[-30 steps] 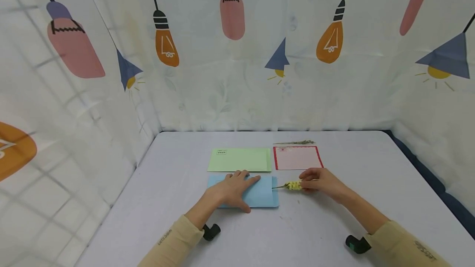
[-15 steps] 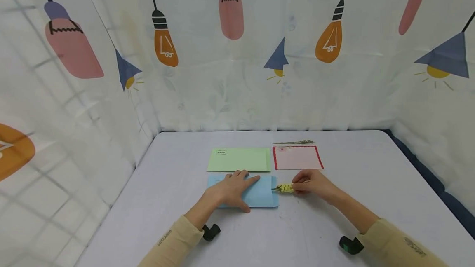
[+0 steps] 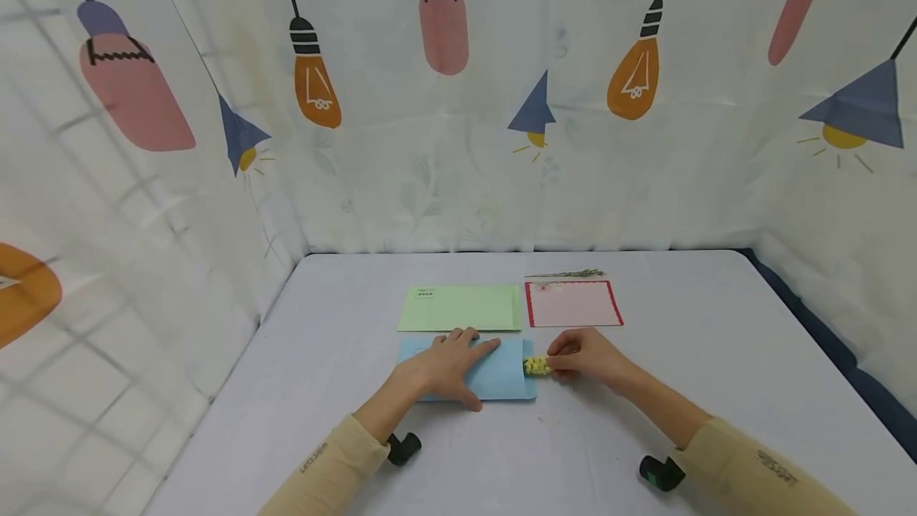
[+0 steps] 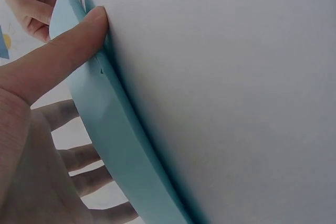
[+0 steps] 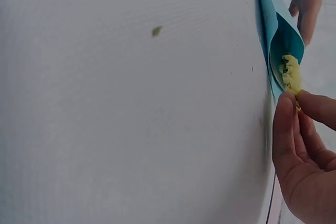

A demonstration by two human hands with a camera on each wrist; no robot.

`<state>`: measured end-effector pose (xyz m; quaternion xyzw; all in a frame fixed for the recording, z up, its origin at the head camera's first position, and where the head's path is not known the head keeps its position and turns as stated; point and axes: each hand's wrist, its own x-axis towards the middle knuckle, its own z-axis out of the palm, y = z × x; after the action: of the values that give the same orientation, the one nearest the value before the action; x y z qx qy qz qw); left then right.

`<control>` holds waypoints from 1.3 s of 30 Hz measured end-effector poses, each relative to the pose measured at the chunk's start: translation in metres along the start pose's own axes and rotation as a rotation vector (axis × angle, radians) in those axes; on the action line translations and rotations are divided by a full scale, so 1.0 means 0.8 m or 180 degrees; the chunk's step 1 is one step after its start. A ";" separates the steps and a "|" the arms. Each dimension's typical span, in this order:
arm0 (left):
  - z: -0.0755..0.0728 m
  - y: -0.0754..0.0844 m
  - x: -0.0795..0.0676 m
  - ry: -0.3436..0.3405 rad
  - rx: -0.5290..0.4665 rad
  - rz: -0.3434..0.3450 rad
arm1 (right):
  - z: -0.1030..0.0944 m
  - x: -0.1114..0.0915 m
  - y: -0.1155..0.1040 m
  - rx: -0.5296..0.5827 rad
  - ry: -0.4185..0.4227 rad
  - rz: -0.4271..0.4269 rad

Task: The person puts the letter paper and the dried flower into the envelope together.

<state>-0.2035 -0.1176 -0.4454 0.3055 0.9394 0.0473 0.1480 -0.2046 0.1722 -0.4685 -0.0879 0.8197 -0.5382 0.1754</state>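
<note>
A light blue envelope (image 3: 501, 369) lies at the middle of the table, its right end bulging into a gap in the right wrist view. My left hand (image 3: 451, 369) rests across it with fingers spread, thumb at the near edge (image 4: 102, 51) and fingertips by the far edge. Between thumb and fingertips, my right hand (image 3: 583, 357) pinches a sprig of yellow flowers (image 5: 291, 74) by its right end. The flowers' front part sits at the mouth of the envelope; the thin stem is hidden inside.
Behind the blue envelope lies a light green envelope (image 3: 458, 309). A pink card with a red border (image 3: 573, 305) is to its right, with a dried green sprig (image 3: 566, 273) beyond. A small dark fleck (image 5: 156, 31) shows on the white tabletop (image 3: 344, 325).
My right hand has moved left with the yellow flower sprig, and its stem has gone into the blue envelope up to the flowers. My left hand has stayed in place.
</note>
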 end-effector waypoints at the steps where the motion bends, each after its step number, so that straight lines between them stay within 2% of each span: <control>1: 0.000 0.000 0.000 -0.0002 -0.0019 -0.0003 | 0.001 0.001 -0.001 -0.0006 0.0000 0.0001; 20: 0.000 -0.003 0.001 -0.0016 -0.0120 -0.0040 | 0.024 0.012 -0.008 0.0166 -0.0126 -0.0080; 39: -0.001 -0.001 -0.002 -0.0002 -0.0127 -0.0017 | 0.034 0.017 -0.007 0.0584 -0.0263 -0.0088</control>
<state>-0.2033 -0.1193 -0.4440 0.3000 0.9390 0.0656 0.1545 -0.2069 0.1422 -0.4754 -0.1049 0.7578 -0.6092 0.2089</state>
